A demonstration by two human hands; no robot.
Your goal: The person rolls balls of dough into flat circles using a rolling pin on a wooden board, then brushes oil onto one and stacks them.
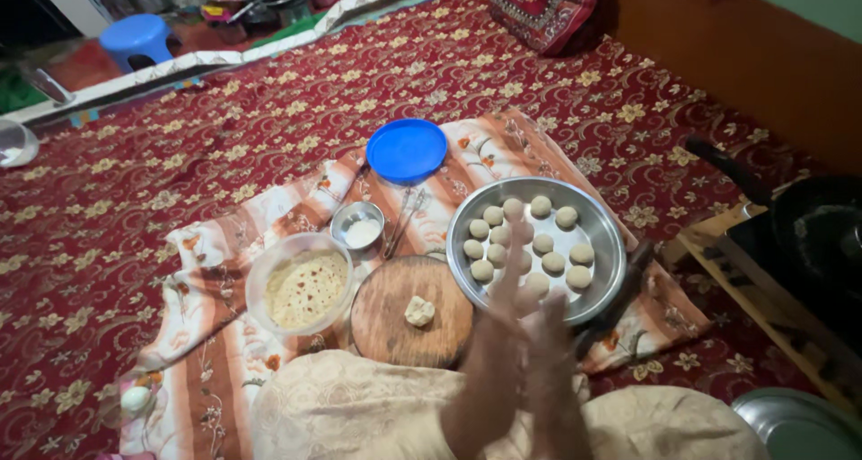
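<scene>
Steel, round and shallow, the tray (609,245) just beyond the hands carries about 12 dough balls (553,262). To their left sits a round wooden rolling board (395,321) with 1 flattened dough lump (419,311) on it. Farther left stands a clear container of flatbreads (302,287), and beyond the board a small steel bowl of flour (359,227) and a blue lid (407,149), all on a striped cloth (211,271). A dark rolling pin (620,297) lies right of the hands. The left hand (507,285) and right hand (549,330) are raised together, palms close, fingers stretched upward and blurred; whether they press anything between them I cannot tell.
</scene>
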